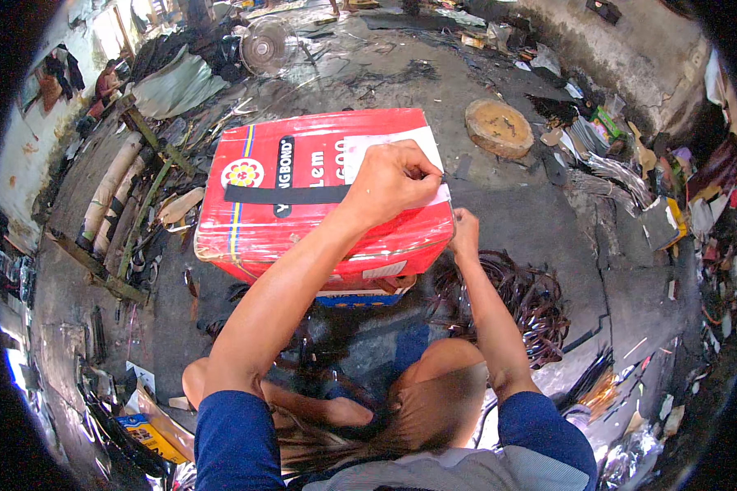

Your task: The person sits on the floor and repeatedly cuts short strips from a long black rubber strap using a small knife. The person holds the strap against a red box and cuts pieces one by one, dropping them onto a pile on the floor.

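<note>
A red cardboard box (303, 233) wrapped in shiny clear film stands before me, its top toward me. Across that top lies a flat black strip (287, 194), its right part hidden beneath my left hand (393, 184). The fingers of this hand are pinched together near the box's right edge, over a white sheet (418, 141); what they grip is too small to make out. At the right side of the box is my right hand (465, 233), its fingers curled closed and partly hidden by the box corner. What it grips cannot be seen.
Under the red box a blue box (359, 299) shows. Dark glossy strips (524, 303) lie heaped to the right of it. Farther off are a round wooden block (499, 128) and a standing fan (268, 47). Wooden poles (110, 192) lie at left; scraps litter both sides.
</note>
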Demonstrator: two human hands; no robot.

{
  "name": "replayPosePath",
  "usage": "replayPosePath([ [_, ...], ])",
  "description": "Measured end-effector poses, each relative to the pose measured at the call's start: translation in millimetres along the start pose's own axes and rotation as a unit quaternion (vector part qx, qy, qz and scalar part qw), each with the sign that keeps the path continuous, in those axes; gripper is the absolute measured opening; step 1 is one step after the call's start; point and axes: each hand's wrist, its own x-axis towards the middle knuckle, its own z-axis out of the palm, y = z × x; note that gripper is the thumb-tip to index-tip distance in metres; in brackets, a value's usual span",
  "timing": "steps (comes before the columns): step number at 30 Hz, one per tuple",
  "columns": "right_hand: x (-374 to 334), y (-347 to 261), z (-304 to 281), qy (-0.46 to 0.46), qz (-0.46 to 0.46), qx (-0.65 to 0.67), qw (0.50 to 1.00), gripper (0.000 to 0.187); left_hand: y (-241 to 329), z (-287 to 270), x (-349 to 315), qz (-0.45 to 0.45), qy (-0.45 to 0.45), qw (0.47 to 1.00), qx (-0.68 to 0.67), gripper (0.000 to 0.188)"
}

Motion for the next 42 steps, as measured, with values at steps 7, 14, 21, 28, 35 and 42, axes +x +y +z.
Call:
replayPosePath([
  [7, -28, 123, 17, 0.04, 0.065, -0.154, 0.985, 0.028, -1, -2, -2, -0.026, -0.006, 0.999, -0.022, 0.009],
  [14, -52, 181, 6, -0.004, 0.154, -0.224, 0.962, 0.024, 0, -3, -2, -0.016, -0.01, 1.0, -0.02, 0.009],
  [21, -62, 190, -14, 0.022, 0.224, -0.311, 0.923, 0.031, 2, -6, 0, 0.066, -0.028, 0.997, 0.039, 0.011],
  [28, -63, 203, -41, 0.004, 0.212, -0.36, 0.909, 0.036, -4, -15, -8, 0.238, -0.075, 0.954, 0.168, 0.028],
  [35, -71, 218, -108, -0.016, 0.235, -0.399, 0.886, 0.044, 30, -6, -25, 0.221, -0.012, 0.931, 0.291, 0.028],
  [42, -126, 200, -149, 0.037, 0.099, -0.193, 0.976, 0.03, -46, 74, -266, -0.176, -0.032, 0.962, 0.204, 0.037],
])
